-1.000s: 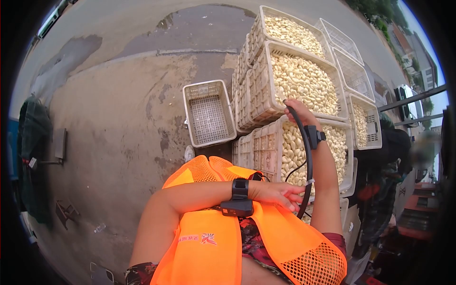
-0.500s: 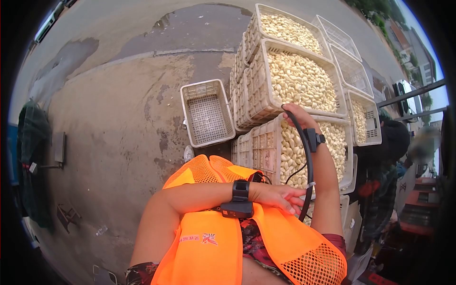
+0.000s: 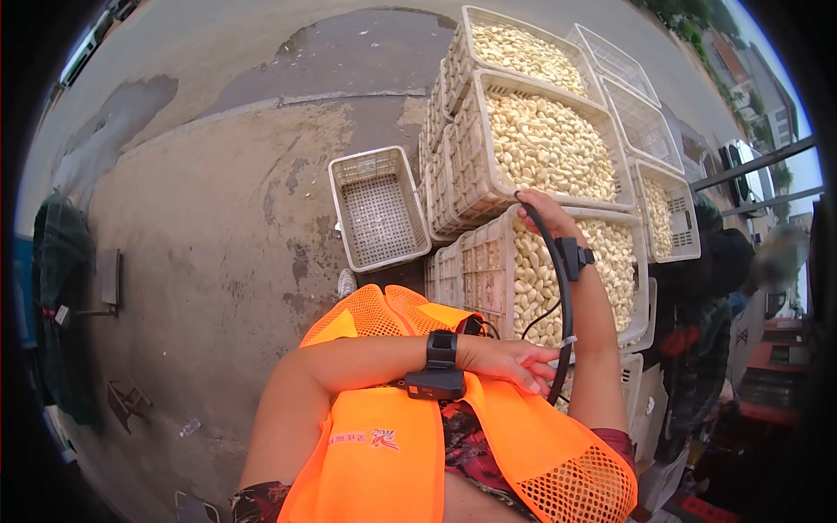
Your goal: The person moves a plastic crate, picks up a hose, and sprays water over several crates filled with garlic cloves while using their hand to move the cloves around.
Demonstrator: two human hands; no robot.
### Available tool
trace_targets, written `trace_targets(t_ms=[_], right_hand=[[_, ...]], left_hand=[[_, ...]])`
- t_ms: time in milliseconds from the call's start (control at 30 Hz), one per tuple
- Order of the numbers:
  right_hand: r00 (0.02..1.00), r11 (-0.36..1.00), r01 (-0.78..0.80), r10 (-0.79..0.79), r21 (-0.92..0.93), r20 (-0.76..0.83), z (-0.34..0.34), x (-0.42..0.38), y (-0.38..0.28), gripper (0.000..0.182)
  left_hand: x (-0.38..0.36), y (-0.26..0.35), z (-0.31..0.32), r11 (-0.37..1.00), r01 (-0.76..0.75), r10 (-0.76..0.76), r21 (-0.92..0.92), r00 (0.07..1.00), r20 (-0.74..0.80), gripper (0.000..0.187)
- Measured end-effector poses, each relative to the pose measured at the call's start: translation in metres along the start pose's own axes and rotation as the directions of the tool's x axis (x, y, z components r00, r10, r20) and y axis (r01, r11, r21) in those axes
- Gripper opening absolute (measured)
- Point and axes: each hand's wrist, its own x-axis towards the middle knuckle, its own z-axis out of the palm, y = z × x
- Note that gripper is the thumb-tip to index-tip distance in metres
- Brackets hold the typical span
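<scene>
The right hand (image 3: 542,214) is closed around the upper end of a black hose (image 3: 559,261), by the far left corner of the nearest full crate (image 3: 479,268). From there the hose curves over that crate's garlic cloves (image 3: 613,279), down past its near edge. The left hand (image 3: 513,360) has its bent fingers at the hose's lower part, just beside a white tie (image 3: 568,341); I cannot tell whether they close around it. A black device (image 3: 436,382) is strapped to the left wrist. Beyond the nearest crate's far edge rises a taller crate (image 3: 471,170), heaped with cloves. Another crate (image 3: 338,213), its slotted bottom showing, sits on the ground (image 3: 209,227).
</scene>
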Motion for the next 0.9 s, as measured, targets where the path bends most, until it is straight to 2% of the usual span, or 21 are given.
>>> trace_targets(t_ms=[200,300,367,567,700,767,900], right_hand=[[0.997,0.988,0.081,-0.078,0.128,-0.029,0.000,-0.004,-0.015,0.015],[0.989,0.969,0.149,-0.144,0.197,-0.036,-0.010,0.002,-0.020,0.014],[0.976,0.952,0.219,-0.211,0.211,-0.059,-0.014,-0.001,-0.026,0.015],[0.947,0.934,0.303,-0.272,0.190,-0.172,-0.040,-0.012,-0.027,0.015],[0.914,0.922,0.350,-0.297,0.165,-0.277,-0.057,-0.029,-0.020,0.015],[0.884,0.921,0.353,-0.271,0.165,-0.382,-0.062,-0.040,-0.020,0.015],[0.835,0.899,0.411,-0.305,0.149,-0.459,-0.078,-0.059,-0.011,0.016]], left_hand=[[-0.002,0.011,0.006,1.000,-0.004,0.004,-0.024,1.000,0.007,0.080],[-0.002,0.005,0.000,1.000,-0.001,0.000,-0.019,0.998,-0.058,0.081],[-0.002,0.005,0.000,1.000,-0.026,0.024,-0.014,0.993,-0.115,0.075],[0.000,0.005,-0.004,0.999,0.005,0.001,0.037,0.987,-0.163,0.077],[0.005,0.000,-0.010,0.999,0.039,-0.037,0.013,0.988,-0.151,0.079],[0.006,0.003,-0.010,0.997,0.076,-0.073,0.017,0.987,-0.145,0.084],[0.010,-0.005,-0.014,0.996,0.085,-0.082,0.016,0.989,-0.122,0.083]])
